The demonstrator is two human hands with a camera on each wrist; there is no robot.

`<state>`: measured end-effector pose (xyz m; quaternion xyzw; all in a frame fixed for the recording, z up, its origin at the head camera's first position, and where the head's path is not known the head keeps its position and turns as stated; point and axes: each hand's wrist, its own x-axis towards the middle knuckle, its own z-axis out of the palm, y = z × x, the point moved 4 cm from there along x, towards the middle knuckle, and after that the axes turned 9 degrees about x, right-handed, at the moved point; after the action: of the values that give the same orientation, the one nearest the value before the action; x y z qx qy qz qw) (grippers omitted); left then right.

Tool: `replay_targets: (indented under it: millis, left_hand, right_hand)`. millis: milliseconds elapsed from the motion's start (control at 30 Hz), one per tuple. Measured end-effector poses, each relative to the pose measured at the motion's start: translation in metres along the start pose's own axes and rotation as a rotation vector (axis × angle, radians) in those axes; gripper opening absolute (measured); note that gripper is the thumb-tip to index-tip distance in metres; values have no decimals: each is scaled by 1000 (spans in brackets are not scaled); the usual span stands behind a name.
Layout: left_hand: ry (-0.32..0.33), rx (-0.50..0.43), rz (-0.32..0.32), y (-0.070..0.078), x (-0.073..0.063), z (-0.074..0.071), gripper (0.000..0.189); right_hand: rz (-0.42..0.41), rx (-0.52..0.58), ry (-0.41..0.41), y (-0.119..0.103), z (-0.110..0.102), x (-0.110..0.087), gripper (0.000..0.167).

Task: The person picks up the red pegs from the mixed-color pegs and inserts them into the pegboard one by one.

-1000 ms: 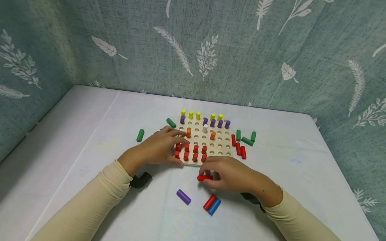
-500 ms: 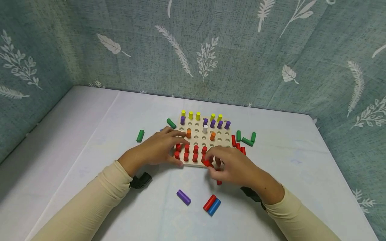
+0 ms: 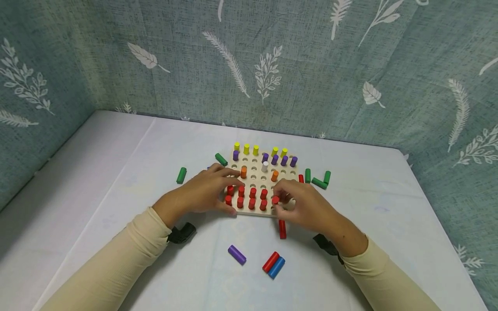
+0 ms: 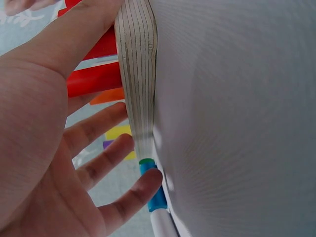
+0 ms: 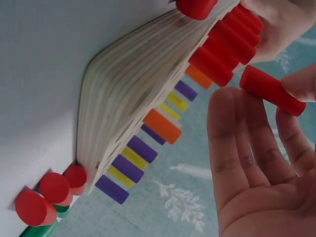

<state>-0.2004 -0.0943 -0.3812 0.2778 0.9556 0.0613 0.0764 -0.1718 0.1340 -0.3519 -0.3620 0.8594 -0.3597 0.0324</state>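
A square wooden pegboard [image 3: 249,212] lies on the table, with two front rows of red pegs at left and yellow, purple, orange and white pegs farther back. My right hand [image 3: 307,207] pinches a red peg [image 5: 273,90] between thumb and fingers, upright over the front row, right of the standing red ones. In the right wrist view the peg's lower end is apart from the board. My left hand [image 3: 208,188] rests at the board's left side, fingers spread and fairly straight. By its fingertips lie a blue peg [image 4: 157,197] and a white peg [image 4: 164,224].
One red peg [image 3: 282,229] lies just below my right hand. Nearer me are a purple peg [image 3: 237,255] and a red peg [image 3: 270,261] beside a blue peg [image 3: 276,268]. Green pegs [image 3: 319,183] and partly hidden red pegs [image 3: 301,178] lie right of the board.
My right hand has lifted the red peg from in front of the board, carried it up and rightward, and turned it upright over the front row. My left hand has stayed in place.
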Motion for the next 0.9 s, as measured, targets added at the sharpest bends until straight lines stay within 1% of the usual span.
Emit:
replay_targets:
  millis: [233, 433, 733, 900]
  left_hand:
    - [3, -5, -2, 0, 0, -1, 75]
    - [-8, -3, -9, 1, 0, -1, 76]
    - [-12, -20, 1, -2, 0, -4, 75]
    - [-23, -25, -3, -3, 0, -5, 75]
  right_hand:
    - [52, -1, 10, 7, -1, 1, 22]
    - [104, -43, 20, 13, -2, 2, 21]
    - [182, -67, -5, 18, 1, 5, 21]
    - [207, -73, -16, 18, 1, 7, 21]
